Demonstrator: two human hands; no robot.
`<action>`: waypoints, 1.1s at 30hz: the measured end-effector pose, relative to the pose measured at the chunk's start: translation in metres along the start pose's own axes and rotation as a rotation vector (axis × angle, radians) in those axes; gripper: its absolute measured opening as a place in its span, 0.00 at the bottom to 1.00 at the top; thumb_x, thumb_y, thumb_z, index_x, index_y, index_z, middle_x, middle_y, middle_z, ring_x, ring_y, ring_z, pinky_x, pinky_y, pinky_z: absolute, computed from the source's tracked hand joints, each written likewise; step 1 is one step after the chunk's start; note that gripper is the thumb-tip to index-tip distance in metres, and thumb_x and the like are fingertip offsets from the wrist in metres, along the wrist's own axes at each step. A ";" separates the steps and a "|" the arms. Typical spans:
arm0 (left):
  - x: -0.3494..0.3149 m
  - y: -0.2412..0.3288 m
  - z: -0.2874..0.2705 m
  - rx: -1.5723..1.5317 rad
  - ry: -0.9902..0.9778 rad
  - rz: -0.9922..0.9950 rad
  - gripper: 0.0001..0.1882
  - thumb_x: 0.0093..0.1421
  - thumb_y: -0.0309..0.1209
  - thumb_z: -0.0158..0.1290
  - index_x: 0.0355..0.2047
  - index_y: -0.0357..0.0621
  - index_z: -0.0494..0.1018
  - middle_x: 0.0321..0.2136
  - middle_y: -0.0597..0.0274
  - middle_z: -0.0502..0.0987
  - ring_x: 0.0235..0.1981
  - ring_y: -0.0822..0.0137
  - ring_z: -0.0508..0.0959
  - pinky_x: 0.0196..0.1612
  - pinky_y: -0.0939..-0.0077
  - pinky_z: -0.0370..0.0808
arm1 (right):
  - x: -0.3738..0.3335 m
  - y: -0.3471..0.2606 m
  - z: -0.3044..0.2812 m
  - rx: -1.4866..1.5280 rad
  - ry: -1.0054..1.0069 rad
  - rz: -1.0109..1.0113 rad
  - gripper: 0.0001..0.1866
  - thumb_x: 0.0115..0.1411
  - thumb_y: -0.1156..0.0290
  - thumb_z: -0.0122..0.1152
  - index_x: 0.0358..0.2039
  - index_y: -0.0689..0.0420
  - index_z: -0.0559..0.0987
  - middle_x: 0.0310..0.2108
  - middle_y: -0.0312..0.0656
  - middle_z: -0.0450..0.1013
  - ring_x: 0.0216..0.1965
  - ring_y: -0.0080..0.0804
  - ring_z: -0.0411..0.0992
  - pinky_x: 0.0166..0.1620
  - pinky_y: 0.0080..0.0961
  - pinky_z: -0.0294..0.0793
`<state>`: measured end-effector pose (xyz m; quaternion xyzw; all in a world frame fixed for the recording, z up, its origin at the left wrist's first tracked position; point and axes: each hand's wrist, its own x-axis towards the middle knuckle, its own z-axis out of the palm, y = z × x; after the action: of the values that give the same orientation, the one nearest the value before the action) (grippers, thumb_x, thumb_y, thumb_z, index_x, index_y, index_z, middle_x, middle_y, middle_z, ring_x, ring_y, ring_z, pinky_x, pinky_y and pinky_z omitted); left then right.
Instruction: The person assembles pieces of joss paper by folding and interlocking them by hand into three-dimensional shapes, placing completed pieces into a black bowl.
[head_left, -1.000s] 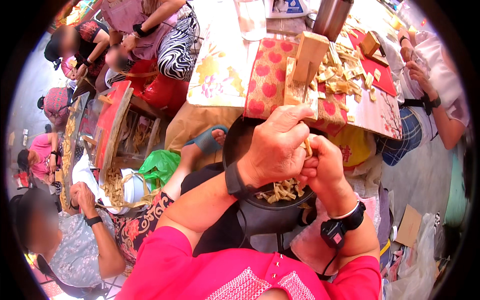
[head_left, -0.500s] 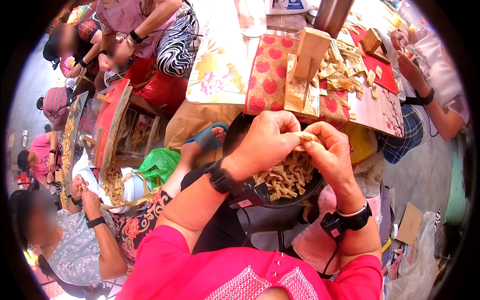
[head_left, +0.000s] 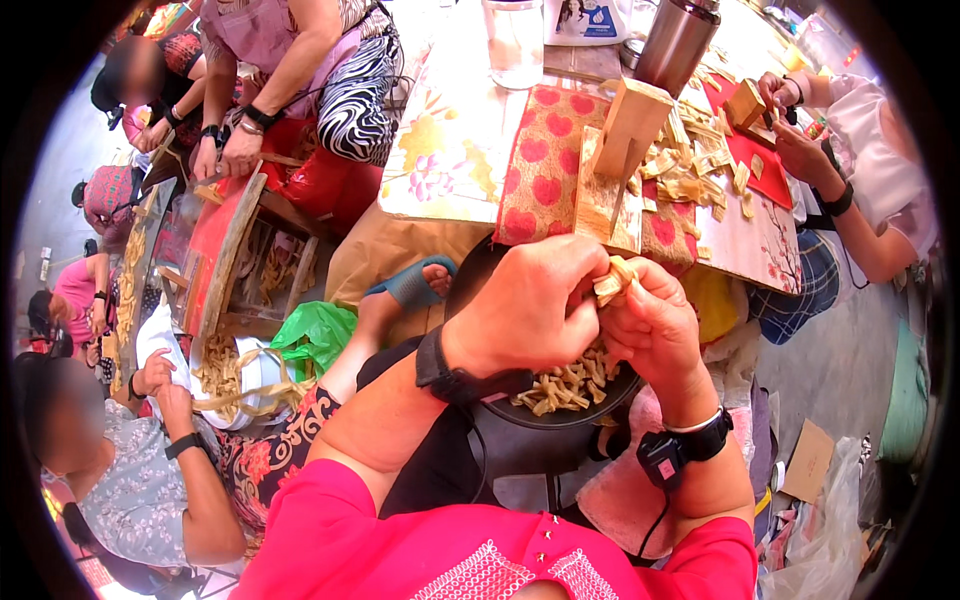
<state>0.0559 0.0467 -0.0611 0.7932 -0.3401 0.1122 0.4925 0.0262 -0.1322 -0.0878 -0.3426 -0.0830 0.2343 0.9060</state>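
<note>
A short, folded tan strip (head_left: 614,280), apparently knotted, is held up between my two hands above a dark round basin (head_left: 560,421). My right hand (head_left: 660,325) pinches it between thumb and fingers. On its other side my left hand (head_left: 530,305) is closed with bent fingers against the piece; its fingertips are partly hidden. Inside the basin lies a heap of similar tan pieces (head_left: 570,385), partly covered by my left hand and wrist. Just beyond my hands, an upright wooden block (head_left: 632,120) stands on a wooden base (head_left: 590,190) over a heart-patterned cloth (head_left: 535,180).
Loose tan strips (head_left: 700,160) lie on the table beside a metal flask (head_left: 678,45) and a clear cup (head_left: 514,45). A co-worker's hands (head_left: 790,120) work at the right. Left, another person's hands (head_left: 165,385) hold a long strip near a white bucket (head_left: 262,375).
My left hand has turned so its back shows more, and the tan piece now stands more upright between my hands. The view has shifted slightly. Co-workers' hands at left and right have moved.
</note>
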 end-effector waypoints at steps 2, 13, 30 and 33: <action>-0.002 0.003 -0.007 0.012 -0.106 -0.012 0.07 0.48 0.24 0.56 0.22 0.38 0.68 0.19 0.52 0.70 0.21 0.52 0.74 0.23 0.68 0.69 | -0.001 -0.002 0.001 -0.052 0.051 0.029 0.08 0.63 0.67 0.51 0.38 0.58 0.72 0.16 0.26 0.57 0.13 0.12 0.49 0.16 0.13 0.53; -0.002 0.000 -0.033 -1.318 -0.284 -0.692 0.13 0.57 0.31 0.51 0.17 0.38 0.70 0.10 0.63 0.67 0.10 0.70 0.70 0.15 0.79 0.66 | -0.015 -0.041 0.011 -0.926 0.143 -0.290 0.11 0.57 0.67 0.58 0.26 0.63 0.78 0.15 0.27 0.63 0.17 0.10 0.57 0.19 0.12 0.51; 0.004 -0.009 -0.030 -0.045 -0.667 -0.158 0.09 0.59 0.35 0.48 0.28 0.42 0.68 0.21 0.51 0.69 0.25 0.51 0.72 0.29 0.63 0.69 | -0.010 -0.039 0.006 -1.280 0.104 -0.117 0.06 0.55 0.75 0.58 0.24 0.64 0.76 0.16 0.33 0.66 0.20 0.16 0.60 0.23 0.19 0.60; 0.010 -0.020 -0.034 -0.103 -0.597 -0.165 0.08 0.59 0.34 0.49 0.31 0.41 0.69 0.21 0.50 0.70 0.24 0.51 0.72 0.28 0.65 0.68 | -0.005 -0.047 0.004 -1.248 0.209 -0.122 0.07 0.55 0.74 0.58 0.23 0.64 0.75 0.15 0.33 0.64 0.20 0.16 0.59 0.23 0.19 0.59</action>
<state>0.0817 0.0765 -0.0531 0.7901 -0.4095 -0.1833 0.4177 0.0379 -0.1625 -0.0537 -0.8220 -0.1344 0.0550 0.5506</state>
